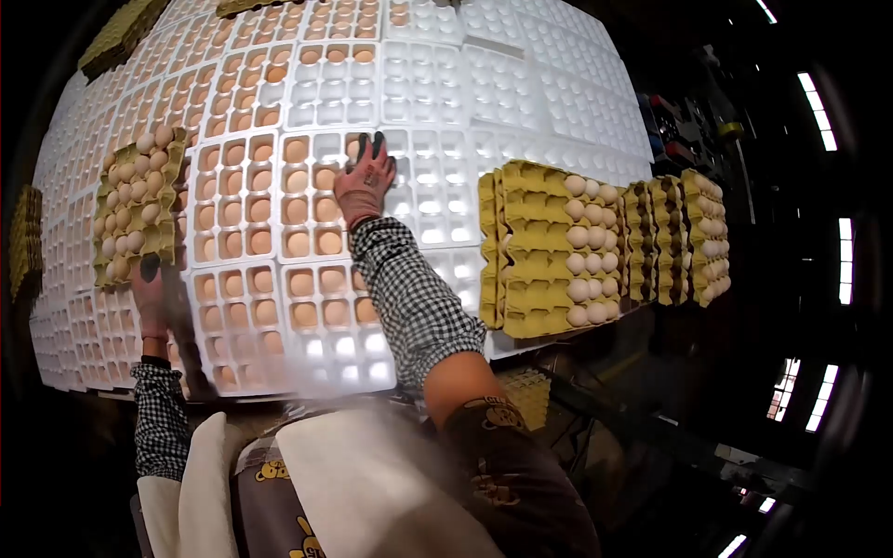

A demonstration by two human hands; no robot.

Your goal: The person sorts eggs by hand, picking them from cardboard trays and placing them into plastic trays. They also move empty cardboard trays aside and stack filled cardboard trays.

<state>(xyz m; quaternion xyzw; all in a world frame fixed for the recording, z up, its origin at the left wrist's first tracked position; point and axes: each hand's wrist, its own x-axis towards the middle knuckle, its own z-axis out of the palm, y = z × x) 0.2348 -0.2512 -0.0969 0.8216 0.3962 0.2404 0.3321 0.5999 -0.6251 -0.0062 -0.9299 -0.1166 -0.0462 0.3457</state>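
Note:
My right hand (366, 184), in a pink glove with dark fingertips, reaches over a white foam egg tray (378, 206). Its fingers are stretched and spread, beside a brown egg (353, 149) in one of the cells. On the left, my left hand (151, 296), also gloved, is at the near edge of a yellow-green pulp egg tray (166, 209) that bears several pale eggs (139, 189). Blur and the hand itself hide its fingers, so I cannot make out whether they grip the edge. The pulp tray sits on top of the foam trays.
Foam trays with brown eggs (233, 214) cover the left and middle; unfilled foam trays (507, 88) extend to the back right. Stacked pulp trays with eggs (549, 251) stand at the right edge. More pulp trays (121, 35) lie at the back left and a stack (26, 237) far left.

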